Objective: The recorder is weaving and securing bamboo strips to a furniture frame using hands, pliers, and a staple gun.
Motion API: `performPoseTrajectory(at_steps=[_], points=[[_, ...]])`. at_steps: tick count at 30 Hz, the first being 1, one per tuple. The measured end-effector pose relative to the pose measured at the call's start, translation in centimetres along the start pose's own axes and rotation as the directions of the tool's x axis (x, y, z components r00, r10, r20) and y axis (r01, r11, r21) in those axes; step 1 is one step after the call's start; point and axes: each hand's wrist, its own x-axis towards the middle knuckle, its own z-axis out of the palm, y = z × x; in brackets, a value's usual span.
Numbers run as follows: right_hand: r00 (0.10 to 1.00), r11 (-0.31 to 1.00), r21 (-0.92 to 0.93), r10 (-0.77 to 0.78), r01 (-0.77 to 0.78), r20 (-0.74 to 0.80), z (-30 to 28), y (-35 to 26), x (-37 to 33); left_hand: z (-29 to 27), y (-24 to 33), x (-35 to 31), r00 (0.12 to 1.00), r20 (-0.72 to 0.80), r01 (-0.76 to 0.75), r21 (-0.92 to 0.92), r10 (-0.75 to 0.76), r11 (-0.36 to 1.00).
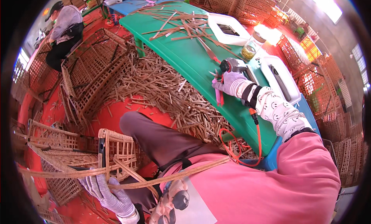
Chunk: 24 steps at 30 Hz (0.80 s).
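Note:
My left hand (pixel 110 195), in a striped grey glove, is at the lower left under a flat woven strip (pixel 143 182). The strip lies between thumb and fingers, beside the corner of a brown woven basket (pixel 119 146) with a dark frame bar. On the green table, my gloved right hand (pixel 233 84) has its fingers closed about pink-handled scissors (pixel 218 93), whose blades point away from me. Next to it lies an air-powered staple gun (pixel 230 64); the hand and wrist hide its handle. An orange air hose (pixel 258 137) runs from it over the table edge.
Loose strips (pixel 185 23) cover the far part of the green table (pixel 174 46). White trays (pixel 284 82) and a lidded jar (pixel 249 50) stand to the right. Cut scraps (pixel 166 81) pile on the red floor. Woven baskets (pixel 92 69) stand left, near a seated person (pixel 65 28).

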Motion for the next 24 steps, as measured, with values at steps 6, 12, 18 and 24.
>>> performPoseTrajectory(at_steps=[6, 12, 18, 24], points=[[0.993, 0.998, -0.055, 0.029, -0.023, 0.116, 0.7, -3.1, -1.4, 0.4, 0.2, 0.1, 1.000, -0.011, 0.029, -0.019, -0.029, 0.999], [0.988, 0.980, -0.187, -0.043, 0.071, 0.148, 1.8, -3.2, -2.8, 0.4, 0.1, 0.2, 0.999, -0.037, 0.013, -0.077, -0.016, 0.997], [0.965, 0.965, 0.024, -0.262, 0.263, -0.035, 4.9, -1.5, -3.6, 0.5, 0.0, 0.1, 0.998, -0.066, -0.014, -0.087, 0.008, 0.996], [0.978, 0.975, -0.162, -0.170, 0.150, -0.121, 4.1, -0.2, -1.9, -0.9, 0.2, 0.5, 0.999, 0.013, 0.053, -0.117, -0.052, 0.992]])
